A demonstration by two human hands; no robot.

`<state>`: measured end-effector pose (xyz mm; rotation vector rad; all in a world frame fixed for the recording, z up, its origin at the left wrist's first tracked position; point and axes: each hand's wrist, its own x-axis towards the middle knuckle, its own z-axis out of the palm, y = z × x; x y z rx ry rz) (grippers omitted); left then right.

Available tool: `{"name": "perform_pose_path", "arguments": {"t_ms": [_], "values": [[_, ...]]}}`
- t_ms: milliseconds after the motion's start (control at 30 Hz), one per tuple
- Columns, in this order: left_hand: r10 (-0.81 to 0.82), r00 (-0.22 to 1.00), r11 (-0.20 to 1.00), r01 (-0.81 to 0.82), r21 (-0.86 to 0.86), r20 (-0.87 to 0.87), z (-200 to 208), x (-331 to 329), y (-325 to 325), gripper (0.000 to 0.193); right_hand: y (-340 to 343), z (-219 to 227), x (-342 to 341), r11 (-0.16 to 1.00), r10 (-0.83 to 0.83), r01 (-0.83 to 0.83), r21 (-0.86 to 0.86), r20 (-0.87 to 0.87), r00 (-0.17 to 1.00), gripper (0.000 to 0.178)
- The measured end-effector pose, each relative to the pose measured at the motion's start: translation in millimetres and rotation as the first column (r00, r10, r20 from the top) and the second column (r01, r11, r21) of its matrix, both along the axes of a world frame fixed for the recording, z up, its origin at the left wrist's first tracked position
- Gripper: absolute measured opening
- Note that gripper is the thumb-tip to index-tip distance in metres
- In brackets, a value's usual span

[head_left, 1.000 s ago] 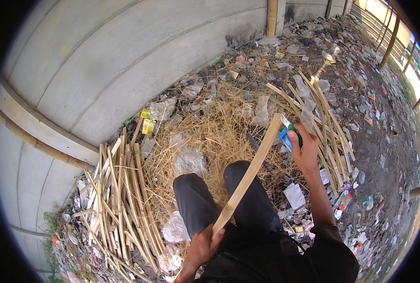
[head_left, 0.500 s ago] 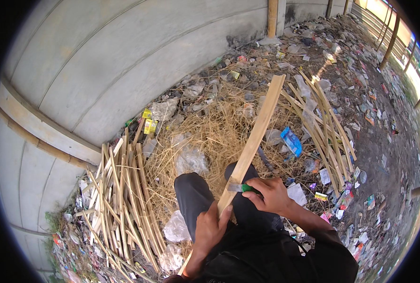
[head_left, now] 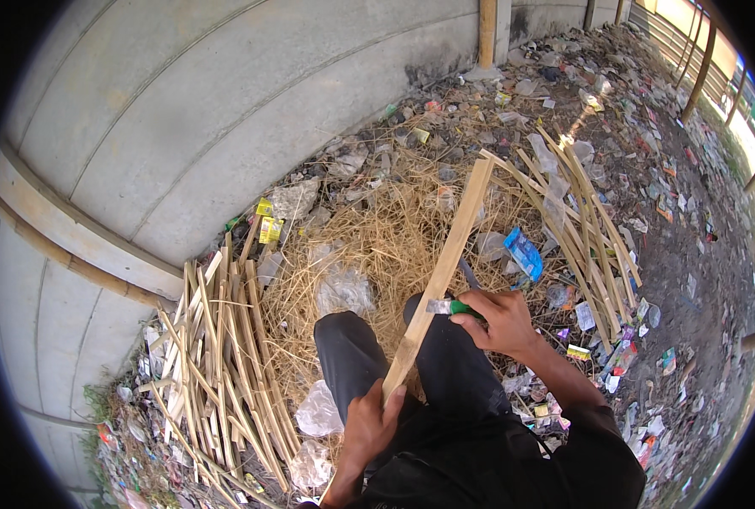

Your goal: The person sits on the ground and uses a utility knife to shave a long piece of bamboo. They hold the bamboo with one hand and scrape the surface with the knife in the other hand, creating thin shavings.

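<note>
A long pale bamboo strip (head_left: 452, 259) slants away from me across my right thigh, its far end up over the straw. My left hand (head_left: 370, 426) is closed around the near end, just in front of my body. In my right hand (head_left: 503, 321) is a knife (head_left: 462, 309) with a green handle, gripped with the fingers curled round it. Its short, wide blade lies across the strip, touching it above my right knee. Part of the handle is hidden by my fingers.
A heap of split bamboo strips (head_left: 225, 365) lies at my left, and a smaller pile (head_left: 593, 237) at the front right. Dry straw shavings (head_left: 377, 229), a blue wrapper (head_left: 524, 254) and scattered litter cover the ground. A grey panel wall (head_left: 225, 110) bounds the left side.
My right hand and the knife have moved up along the strip, away from my left hand. The strip has turned slightly, its far end now lower and further left. My left hand has dropped a little.
</note>
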<state>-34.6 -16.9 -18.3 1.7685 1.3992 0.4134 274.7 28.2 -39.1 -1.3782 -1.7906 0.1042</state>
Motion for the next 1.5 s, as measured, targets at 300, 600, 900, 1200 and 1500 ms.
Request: {"name": "perform_pose_path", "arguments": {"t_ms": [300, 600, 900, 1200, 1500], "values": [[0.034, 0.994, 0.997, -0.041, -0.073, -0.1, -10.5, -28.5, -24.2, 0.046, 17.0, 3.3, 42.7, 0.982, -0.187, 0.184, -0.036, -0.144, 0.972, 0.026], [0.026, 1.0, 0.994, -0.028, 0.109, 0.014, 0.4, 7.6, 5.6, 0.041, -21.7, 0.4, -44.0, 0.973, 0.181, -0.192, -0.127, -0.087, 0.98, 0.025], [0.012, 1.0, 0.994, -0.01, 0.112, -0.009, -1.6, 6.7, 3.4, 0.043, -3.6, 2.9, -16.3, 0.999, 0.028, -0.027, 0.024, -0.029, 0.999, 0.027], [-0.017, 0.975, 1.0, 0.021, 0.015, -0.219, -21.7, -37.8, -39.3, 0.047, 60.7, -19.4, 123.1, 0.887, -0.452, 0.422, -0.187, -0.16, 0.878, 0.033], [0.057, 0.842, 0.952, 0.116, 0.283, -0.536, 10.2, -77.9, 32.7, 0.044, 30.3, -11.1, 25.3, 0.98, -0.145, 0.149, -0.13, 0.043, 0.989, 0.049]]}}
